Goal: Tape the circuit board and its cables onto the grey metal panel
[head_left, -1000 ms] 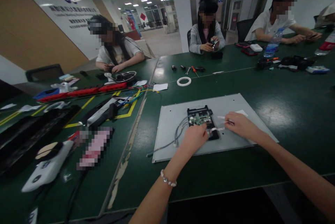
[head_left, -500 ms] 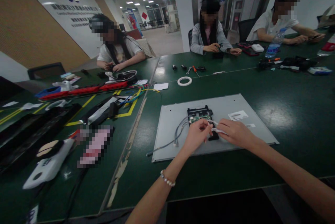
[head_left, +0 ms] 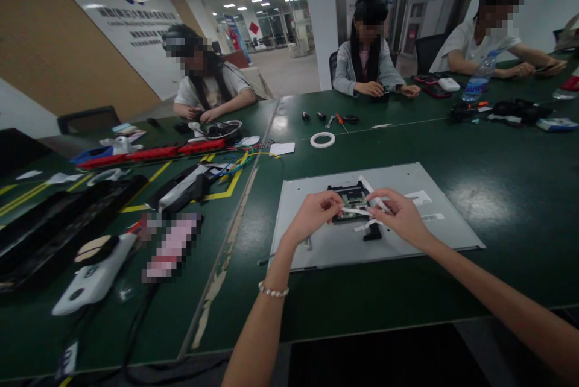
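Observation:
A grey metal panel (head_left: 407, 236) lies flat on the green table (head_left: 497, 194), with a black housing and a green circuit board (head_left: 350, 198) near its middle. Both hands are raised above the board. My left hand (head_left: 312, 213) pinches one end of a thin white strip (head_left: 357, 211). My right hand (head_left: 398, 215) pinches the other end, and a second white strip sticks up from its fingers. A small black part (head_left: 371, 232) with white tape lies on the panel below my right hand.
A white tape roll (head_left: 322, 140), small tools (head_left: 337, 119) and white paper (head_left: 281, 148) lie beyond the panel. Red bars, cables and black casings crowd the left table. Three other people sit along the far side, with a water bottle (head_left: 479, 79) and phones near them.
Both hands have lifted off the board and drawn together, and they now hold the white strip in the air between them. The camera has shifted slightly.

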### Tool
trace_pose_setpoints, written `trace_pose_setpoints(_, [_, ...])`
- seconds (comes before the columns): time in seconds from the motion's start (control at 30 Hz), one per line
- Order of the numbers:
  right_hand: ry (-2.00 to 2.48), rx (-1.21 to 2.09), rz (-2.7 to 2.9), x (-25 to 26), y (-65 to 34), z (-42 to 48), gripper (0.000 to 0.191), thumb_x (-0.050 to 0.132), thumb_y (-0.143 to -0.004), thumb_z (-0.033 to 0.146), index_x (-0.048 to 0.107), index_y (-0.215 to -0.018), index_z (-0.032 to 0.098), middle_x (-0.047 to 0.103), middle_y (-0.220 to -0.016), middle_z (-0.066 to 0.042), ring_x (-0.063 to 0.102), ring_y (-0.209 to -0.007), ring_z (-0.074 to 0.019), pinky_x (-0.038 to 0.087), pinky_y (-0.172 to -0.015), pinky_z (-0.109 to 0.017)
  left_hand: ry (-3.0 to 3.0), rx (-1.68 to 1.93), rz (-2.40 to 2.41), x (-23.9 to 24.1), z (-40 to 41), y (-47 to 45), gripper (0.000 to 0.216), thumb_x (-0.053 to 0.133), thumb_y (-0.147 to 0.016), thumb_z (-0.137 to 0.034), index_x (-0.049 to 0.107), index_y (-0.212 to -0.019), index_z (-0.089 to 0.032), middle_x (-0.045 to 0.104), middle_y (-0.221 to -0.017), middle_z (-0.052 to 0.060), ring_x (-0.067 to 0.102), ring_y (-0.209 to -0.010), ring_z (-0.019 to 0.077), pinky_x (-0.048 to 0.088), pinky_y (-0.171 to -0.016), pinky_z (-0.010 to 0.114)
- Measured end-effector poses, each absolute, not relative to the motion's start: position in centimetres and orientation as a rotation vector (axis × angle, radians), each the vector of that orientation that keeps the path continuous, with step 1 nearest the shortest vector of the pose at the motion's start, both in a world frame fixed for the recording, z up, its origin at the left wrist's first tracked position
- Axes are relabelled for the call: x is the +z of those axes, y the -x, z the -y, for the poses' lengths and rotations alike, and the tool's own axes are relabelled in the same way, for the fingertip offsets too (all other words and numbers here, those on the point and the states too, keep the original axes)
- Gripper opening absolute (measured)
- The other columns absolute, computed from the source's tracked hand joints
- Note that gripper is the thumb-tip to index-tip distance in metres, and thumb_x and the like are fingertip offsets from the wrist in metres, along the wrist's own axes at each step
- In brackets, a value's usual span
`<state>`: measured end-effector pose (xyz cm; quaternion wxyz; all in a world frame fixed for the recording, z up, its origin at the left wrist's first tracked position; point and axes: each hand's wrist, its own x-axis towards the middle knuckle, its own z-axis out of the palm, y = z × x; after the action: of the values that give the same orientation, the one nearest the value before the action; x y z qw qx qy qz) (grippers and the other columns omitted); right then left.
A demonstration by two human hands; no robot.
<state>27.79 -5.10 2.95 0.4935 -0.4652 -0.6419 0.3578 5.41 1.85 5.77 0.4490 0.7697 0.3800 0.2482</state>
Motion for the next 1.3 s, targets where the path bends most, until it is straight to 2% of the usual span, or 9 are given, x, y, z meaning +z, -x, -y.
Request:
trace_pose_setpoints(0.17, [1.137,0.914,1.602,3.4,-23.8,4.2,0.017,0.059,-0.079,0.025,0.064,-0.093,0.017,0.064,-0.085,-0.002,0.057,-0.068,-0.011,0.043,-0.061,-0.022,-1.968,0.574,-1.067,5.5,-4.1,-2.2,0.019,0.052,-0.084,-0.033,0.06,-0.085,-0.015,0.061,-0.067,-0.001,0.051,-0.05,0.0074,0.042,-0.051,0.019])
trace_pose_setpoints(0.33, [1.229,0.919,1.688,2.3,-20.3,3.4,0.014,0.056,-0.078,0.023,0.066,-0.087,0.017,0.063,-0.076,0.0,0.056,-0.067,-0.0124,0.041,-0.064,-0.023,-2.182,0.418,-1.266,4.4,-5.0,-0.5,0.015,0.048,-0.083,-0.026,0.061,-0.084,-0.017,0.06,-0.065,-0.002,0.052,-0.053,0.0094,0.04,-0.055,0.021])
trace_pose_setpoints(0.5, [1.217,0.897,1.662,1.1,-18.2,3.4,0.016,0.053,-0.078,0.017,0.065,-0.089,0.017,0.065,-0.088,-0.001,0.058,-0.08,-0.0145,0.043,-0.074,-0.025,-2.414,0.277,-1.429,4.0,-5.3,0.3,0.017,0.046,-0.084,-0.019,0.063,-0.085,-0.018,0.065,-0.075,0.003,0.057,-0.069,0.0145,0.04,-0.064,0.024])
trace_pose_setpoints(0.73, [1.132,0.77,1.832,0.6,-16.5,4.9,0.028,0.049,-0.08,0.008,0.064,-0.101,0.017,0.064,-0.101,-0.005,0.06,-0.093,-0.0158,0.044,-0.087,-0.028,-2.481,0.156,-1.519,3.9,-5.2,0.5,0.017,0.044,-0.088,-0.02,0.061,-0.094,-0.019,0.067,-0.086,0.005,0.061,-0.081,0.0175,0.041,-0.07,0.025])
trace_pose_setpoints(1.03, [1.175,0.795,1.88,0.2,-16.6,5.6,0.032,0.047,-0.083,0.012,0.062,-0.111,0.016,0.062,-0.109,-0.007,0.058,-0.101,-0.0174,0.043,-0.093,-0.032,-2.551,0.0,-1.636,3.9,-4.7,-0.3,0.02,0.035,-0.094,-0.024,0.054,-0.102,-0.019,0.068,-0.093,0.009,0.063,-0.088,0.0206,0.041,-0.073,0.027])
trace_pose_setpoints(1.3, [1.263,0.782,1.951,0.3,-16.6,5.8,0.034,0.047,-0.084,0.014,0.062,-0.115,0.017,0.062,-0.11,-0.007,0.059,-0.097,-0.0173,0.045,-0.089,-0.031,-2.627,-0.048,-1.657,3.5,-4.6,-0.5,0.021,0.035,-0.094,-0.024,0.052,-0.106,-0.018,0.068,-0.094,0.011,0.065,-0.086,0.0232,0.042,-0.071,0.029])
